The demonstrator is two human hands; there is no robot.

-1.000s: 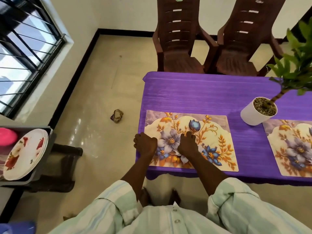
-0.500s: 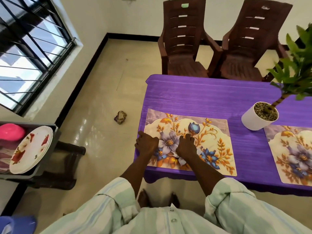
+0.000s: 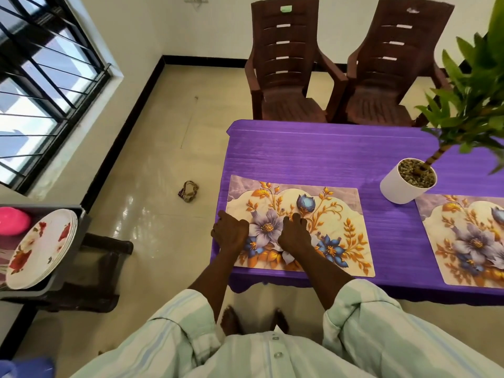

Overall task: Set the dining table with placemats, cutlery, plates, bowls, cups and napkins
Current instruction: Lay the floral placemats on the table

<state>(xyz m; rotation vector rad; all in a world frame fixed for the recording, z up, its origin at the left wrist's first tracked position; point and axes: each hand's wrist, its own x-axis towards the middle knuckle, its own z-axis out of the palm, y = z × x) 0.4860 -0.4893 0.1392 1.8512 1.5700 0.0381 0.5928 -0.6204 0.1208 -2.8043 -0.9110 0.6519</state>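
Head view, the only one supplied: both hands are seen resting on the rectangular floral placemat with blue, lilac and orange flowers on a cream ground [image 3: 313, 214], which lies flat on the purple-clothed dining table [image 3: 313, 151] at its near left corner. The left hand [image 3: 231, 232] is set on the mat's left edge, the right hand [image 3: 294, 235] just beside it toward the middle; the fingers of both are curled under so that the knuckles press down, and nothing is seen held in either. The step in hand is judged to be the squaring and flattening of this mat. It would be done well if the pressure were kept light and even, the mat slid rather than lifted so the cloth beneath is not rucked, and the near long edge brought parallel with the table's front edge just below the knuckles. The mat's long axis runs left to right across the table, slightly skewed, its right end sitting a little nearer the person than its left; the arched top of the printed design points away from the fingers, toward the two brown slatted plastic chairs [image 3: 289, 64]. To the right of the right hand, past bare cloth, a second matching floral placemat [image 3: 463, 236] is laid, with a white round pot holding a green plant [image 3: 406, 186] beyond it. Well to the left of the left hand, a stack of white flowered plates [image 3: 41, 249] waits in a grey tray.
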